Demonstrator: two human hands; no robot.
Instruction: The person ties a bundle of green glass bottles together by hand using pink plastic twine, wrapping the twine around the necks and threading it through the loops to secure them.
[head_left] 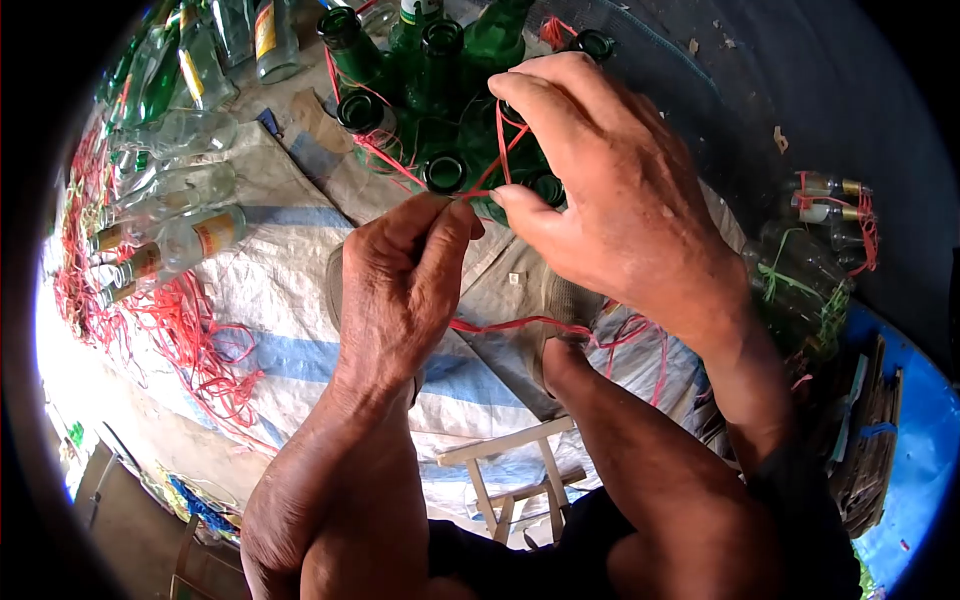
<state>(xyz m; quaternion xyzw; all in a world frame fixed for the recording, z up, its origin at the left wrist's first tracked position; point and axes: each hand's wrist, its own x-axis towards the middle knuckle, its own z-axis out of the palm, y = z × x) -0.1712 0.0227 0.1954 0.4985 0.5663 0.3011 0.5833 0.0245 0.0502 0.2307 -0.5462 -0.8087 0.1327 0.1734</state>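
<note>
Several upright green glass bottles (440, 90) stand bunched together at the top centre, with red string (400, 165) wound around their necks. My left hand (395, 285) pinches the red string just below the nearest bottle mouth (445, 172). My right hand (610, 190) arches over the bunch, its thumb and fingers closed on the same string, which loops around the index finger. A further length of red string (520, 323) runs loosely below, between my forearms.
A white and blue woven sack (280, 290) covers the ground. Clear bottles (175, 235) lie at the left beside a heap of red string (180, 340). Tied clear bottles (810, 250) rest at the right. A wooden stool frame (515, 480) stands below.
</note>
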